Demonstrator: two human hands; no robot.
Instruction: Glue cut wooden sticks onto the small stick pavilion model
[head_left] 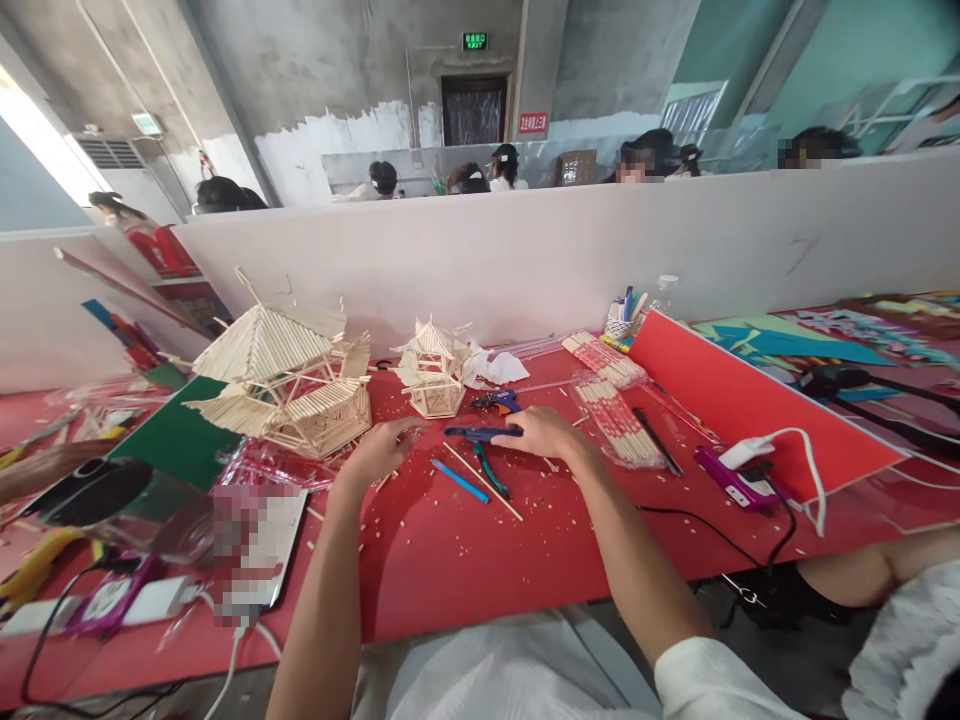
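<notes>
My left hand (pixel 384 448) is over the red table with its fingers stretched forward, holding nothing, beside the larger pavilion model (pixel 300 385) made of wooden sticks. Straight ahead of it stands a smaller stick pavilion (pixel 433 370). My right hand (pixel 551 434) has its fingers closed on the end of a dark blue tool (pixel 480 434) whose exact kind I cannot make out. Just behind lies another blue tool (pixel 506 401). Teal-handled pliers (pixel 491 470), a loose wooden stick (pixel 484 482) and a blue pen (pixel 460 480) lie between my hands.
Packs of chopsticks (pixel 619 420) lie on the right, before a red board (pixel 735 400) and a purple power strip (pixel 739 478). On the left are a phone (pixel 274 550) and a clear plastic container (pixel 165 515). A white partition (pixel 480 255) closes the back.
</notes>
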